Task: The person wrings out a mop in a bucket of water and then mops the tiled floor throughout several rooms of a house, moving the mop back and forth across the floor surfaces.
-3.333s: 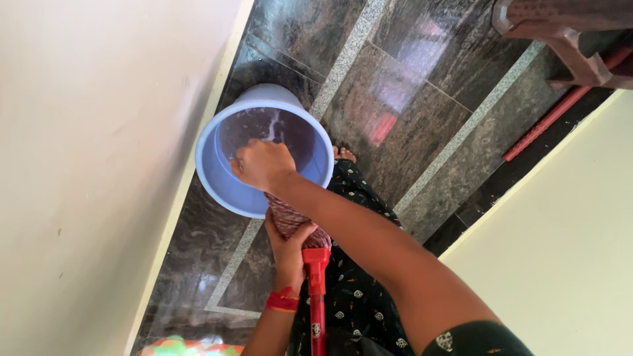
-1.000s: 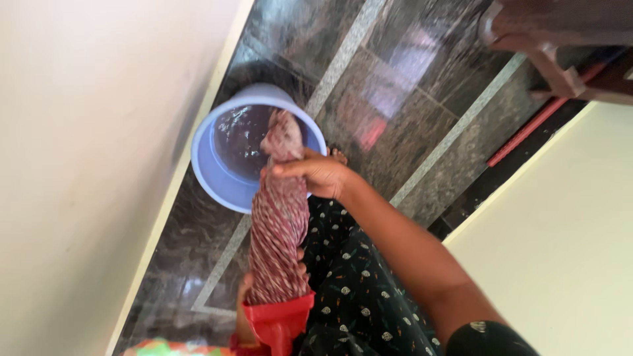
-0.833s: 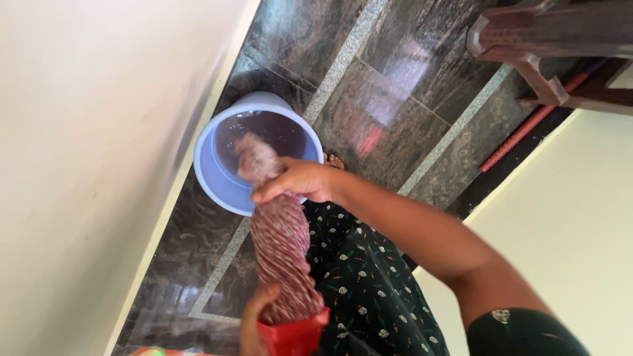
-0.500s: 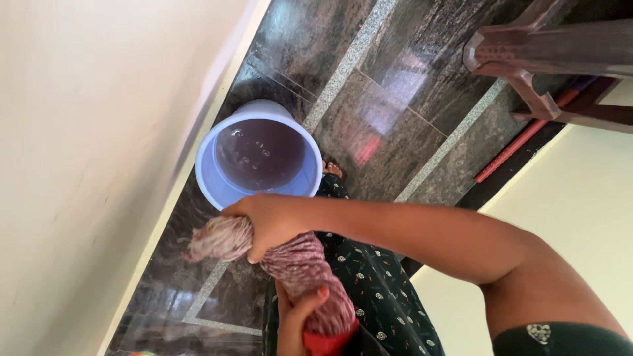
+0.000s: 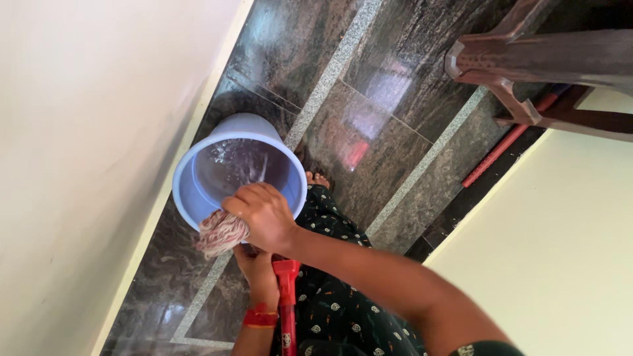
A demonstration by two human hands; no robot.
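Note:
My right hand [image 5: 262, 214] is closed around the wet, red-and-white mop strands [image 5: 219, 233], squeezing them at the near rim of a light blue bucket [image 5: 188, 198]. A thin stream of water falls into the water in the bucket. My left hand [image 5: 258, 265], with a red bangle at the wrist, sits just below and grips the mop where the strands meet its red socket [image 5: 285, 270]. The red mop handle [image 5: 288, 326] runs down toward my body. Most of the mop head is hidden under my two hands.
The bucket stands on a dark polished stone floor [image 5: 382, 138] close to a cream wall [image 5: 79, 132]. My foot [image 5: 317, 178] shows beside the bucket. A dark wooden piece of furniture [image 5: 527, 59] is at the upper right, with a red rod [image 5: 501, 150] along another cream wall.
The mop strands came up out of the bucket, swung left past the rim, and are now bunched tight in my right hand at the rim. Both hands have drawn close together.

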